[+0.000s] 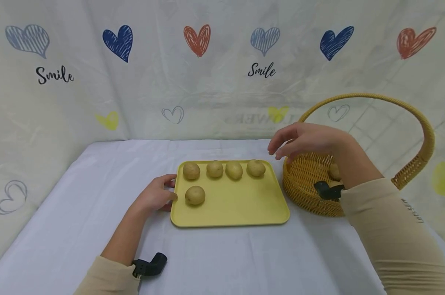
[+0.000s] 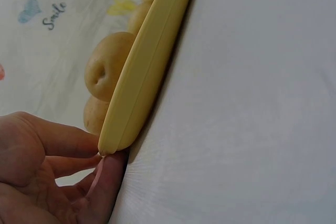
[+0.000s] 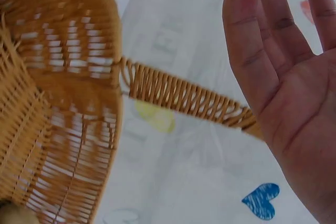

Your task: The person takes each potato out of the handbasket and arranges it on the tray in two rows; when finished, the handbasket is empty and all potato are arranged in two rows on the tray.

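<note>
In the head view, the right hand (image 1: pixel 307 138) and its sleeve (image 1: pixel 388 229) hid part of the wicker basket (image 1: pixel 303 196), so we could not count the potatoes (image 1: pixel 334 172) inside. The right wrist view gave us a blurred basket and cut-off fingertips. In the left wrist view, we lost the yellow tray's (image 2: pixel 140 77) far end past the top edge.

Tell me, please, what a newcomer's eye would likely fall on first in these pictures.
Probably the yellow tray at the middle of the table, with four potatoes in a row along its far edge and one nearer, at the left. Next would come the wicker basket on the right, its tall handle arching up, with the right hand near its left rim. The left hand grips the tray's left edge.
</note>
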`<state>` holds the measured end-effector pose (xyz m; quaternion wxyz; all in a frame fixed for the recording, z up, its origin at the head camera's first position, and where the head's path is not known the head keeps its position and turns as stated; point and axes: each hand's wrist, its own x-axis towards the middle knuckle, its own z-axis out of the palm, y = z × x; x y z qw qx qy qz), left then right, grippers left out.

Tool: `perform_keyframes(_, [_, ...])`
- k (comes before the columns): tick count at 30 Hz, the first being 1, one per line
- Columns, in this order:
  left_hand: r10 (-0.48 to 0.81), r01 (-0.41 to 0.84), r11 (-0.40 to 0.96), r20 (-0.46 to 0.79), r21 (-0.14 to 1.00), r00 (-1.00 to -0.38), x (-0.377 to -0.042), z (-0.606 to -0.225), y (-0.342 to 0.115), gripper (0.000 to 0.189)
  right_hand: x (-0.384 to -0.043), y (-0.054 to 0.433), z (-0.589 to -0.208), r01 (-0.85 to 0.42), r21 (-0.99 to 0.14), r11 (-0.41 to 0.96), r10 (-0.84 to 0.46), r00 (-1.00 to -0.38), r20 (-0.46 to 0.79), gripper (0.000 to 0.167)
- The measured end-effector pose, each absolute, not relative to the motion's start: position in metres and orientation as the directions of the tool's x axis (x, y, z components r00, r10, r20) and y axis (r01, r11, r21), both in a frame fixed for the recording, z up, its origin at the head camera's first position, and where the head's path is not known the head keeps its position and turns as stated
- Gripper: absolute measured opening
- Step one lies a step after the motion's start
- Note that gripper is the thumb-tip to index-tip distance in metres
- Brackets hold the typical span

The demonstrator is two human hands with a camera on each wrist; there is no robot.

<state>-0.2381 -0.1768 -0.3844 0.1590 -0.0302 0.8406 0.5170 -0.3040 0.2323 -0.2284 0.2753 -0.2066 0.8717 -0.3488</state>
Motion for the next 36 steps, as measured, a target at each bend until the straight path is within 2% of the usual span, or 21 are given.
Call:
perform_keyframes(7, [0.109,-0.216,0.466,-0.298,0.858,-0.948,-0.238,-0.385,-0.178,0.078,-0.308,0.256,-0.226,-0.136,-0.634,0.761,-0.476,-0.782,-0.403,0.039])
perform_keyframes(15, [0.108,-0.216,0.466,-0.297,0.858,-0.949,-0.238,-0.385,-0.18,0.078,-0.315,0.281,-0.232,-0.086,-0.589,0.804,-0.404,-0.805,-0.434,0.045])
perform_keyframes(22, [0.112,-0.216,0.458,-0.297,0.863,-0.948,-0.238,-0.385,-0.18,0.079,-0.321,0.301,-0.243,-0.053,-0.56,0.827,-0.329,-0.853,-0.406,0.054])
perform_keyframes(29, [0.114,-0.217,0.452,-0.297,0.865,-0.948,-0.238,-0.386,-0.18,0.079,-0.325,0.32,-0.255,-0.061,-0.495,0.867,-0.256,-0.906,-0.337,0.052])
perform_keyframes(36, [0.113,-0.228,0.44,-0.305,0.869,-0.946,-0.24,-0.386,-0.179,0.08,-0.323,0.337,-0.263,-0.06,-0.431,0.901,-0.209,-0.928,-0.307,0.048])
